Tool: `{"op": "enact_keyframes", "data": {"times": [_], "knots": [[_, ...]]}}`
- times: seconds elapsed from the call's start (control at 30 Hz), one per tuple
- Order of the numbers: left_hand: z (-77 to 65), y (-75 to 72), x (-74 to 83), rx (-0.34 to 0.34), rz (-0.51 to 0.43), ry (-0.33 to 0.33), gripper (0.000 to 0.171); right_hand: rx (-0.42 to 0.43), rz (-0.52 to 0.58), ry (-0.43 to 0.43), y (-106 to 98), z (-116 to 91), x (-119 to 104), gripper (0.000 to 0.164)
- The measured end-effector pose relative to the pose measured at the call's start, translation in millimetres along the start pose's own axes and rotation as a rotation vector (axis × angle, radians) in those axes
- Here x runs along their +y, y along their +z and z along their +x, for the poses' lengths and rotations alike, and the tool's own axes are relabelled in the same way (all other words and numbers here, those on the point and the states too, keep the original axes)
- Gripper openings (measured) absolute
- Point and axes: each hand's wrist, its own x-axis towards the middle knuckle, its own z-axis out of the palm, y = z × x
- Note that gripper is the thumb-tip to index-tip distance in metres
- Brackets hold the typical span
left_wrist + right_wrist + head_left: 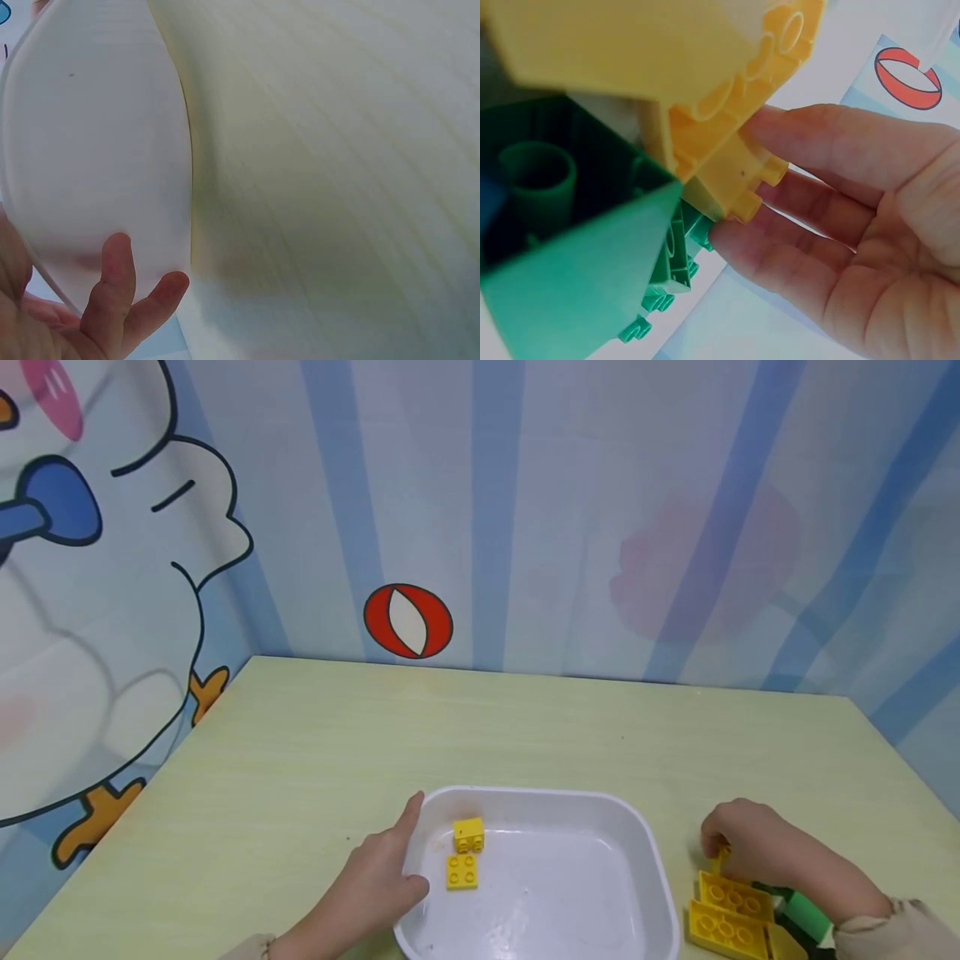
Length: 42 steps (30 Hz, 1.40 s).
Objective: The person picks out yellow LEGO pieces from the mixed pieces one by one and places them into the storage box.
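A white tray (555, 893) stands on the table, with two small yellow bricks, one (468, 833) behind the other (462, 872), near its left wall. My left hand (378, 877) holds the tray's left side, thumb over the rim and other fingers along the outer wall, as the left wrist view shows. To the right of the tray, my right hand (761, 847) pinches a small yellow brick (731, 176) between thumb and fingers. That brick is right beside larger yellow bricks (731, 897) and green bricks (577, 285); the right wrist shows studs towards the palm.
The pale green table (480, 727) runs back to a blue-striped backdrop (555, 527) with a printed red ball (408, 621). A cartoon figure covers the left side wall. Dark pieces lie partly hidden under the right forearm.
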Motion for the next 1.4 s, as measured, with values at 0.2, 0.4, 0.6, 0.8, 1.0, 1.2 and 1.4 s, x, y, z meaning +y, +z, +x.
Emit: {"op": "enact_keyframes", "data": {"times": [0.2, 0.4, 0.6, 0.8, 1.0, 1.2, 1.4], "knots": [[-1.0, -1.5, -1.0, 0.018, 0.023, 0.044, 0.085, -0.004, -0.005, -0.023, -1, -1, 3, 0.019], [-1.3, -2.2, -0.9, 0.027, 0.028, 0.066, 0.085, -0.006, 0.004, -0.019, -3, -1, 4, 0.020], [-0.5, -2.0, -0.5, 0.022, 0.025, 0.054, 0.085, -0.007, -0.004, -0.062, -6, -2, 4, 0.019], [-0.1, -1.9, -0.1, 0.025, 0.033, 0.052, 0.085, 0.012, -0.022, -0.136, -14, -3, 3, 0.020], [-0.1, -2.2, 0.1, 0.021, 0.036, 0.048, 0.086, 0.048, -0.072, -0.190, -28, -2, -4, 0.019], [-0.1, -0.9, 1.5, 0.003, 0.025, 0.006, 0.087, 0.103, -0.117, -0.255, -44, 0, -15, 0.020], [-0.4, -0.5, 2.6, -0.007, 0.004, -0.016, 0.087, 0.136, -0.156, -0.256, -59, 1, -33, 0.020]]}}
